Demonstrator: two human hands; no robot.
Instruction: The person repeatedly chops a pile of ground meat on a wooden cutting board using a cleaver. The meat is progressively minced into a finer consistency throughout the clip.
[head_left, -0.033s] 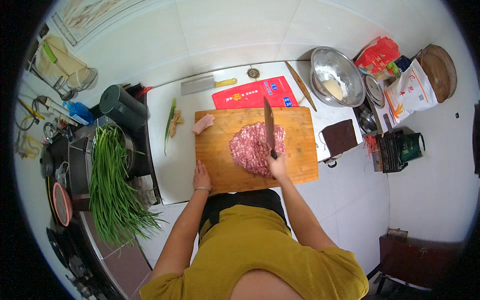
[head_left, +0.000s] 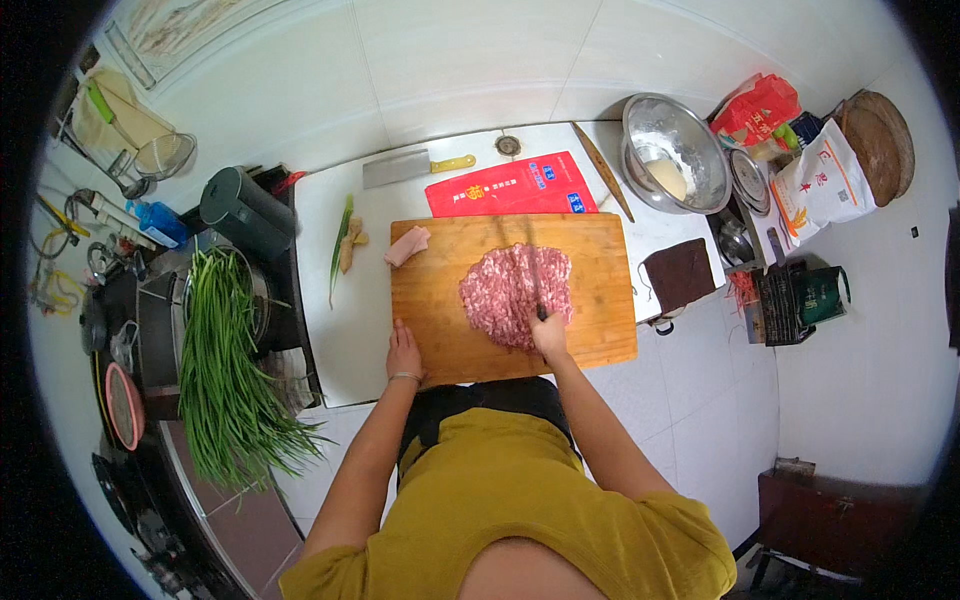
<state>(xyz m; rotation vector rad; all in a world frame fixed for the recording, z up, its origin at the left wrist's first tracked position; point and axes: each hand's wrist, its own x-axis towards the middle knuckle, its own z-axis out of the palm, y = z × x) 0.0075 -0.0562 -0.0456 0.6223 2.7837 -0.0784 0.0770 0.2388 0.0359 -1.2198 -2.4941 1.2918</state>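
Note:
My right hand (head_left: 549, 336) is closed round the black handle of a cleaver (head_left: 534, 272), whose blade stands almost edge-on and slightly blurred over the meat. Beneath it lies a flat, roundish heap of pink minced meat (head_left: 493, 297) on a wooden cutting board (head_left: 430, 300). My left hand (head_left: 404, 352) rests on the board's near left corner, fingers stretched out and lying flat. A pale pink slab of meat (head_left: 407, 246) sits at the board's far left corner.
Left of the board lie a green onion (head_left: 340, 250) and ginger (head_left: 351, 246). Behind it are a second cleaver (head_left: 397, 169) and a red packet (head_left: 500, 192). A steel bowl with dough (head_left: 667, 179) stands back right. Long green chives (head_left: 225, 370) hang over at the left.
The cleaver in my right hand has turned from showing its flat side to nearly edge-on, and its blade has shifted slightly left. My left hand stays put.

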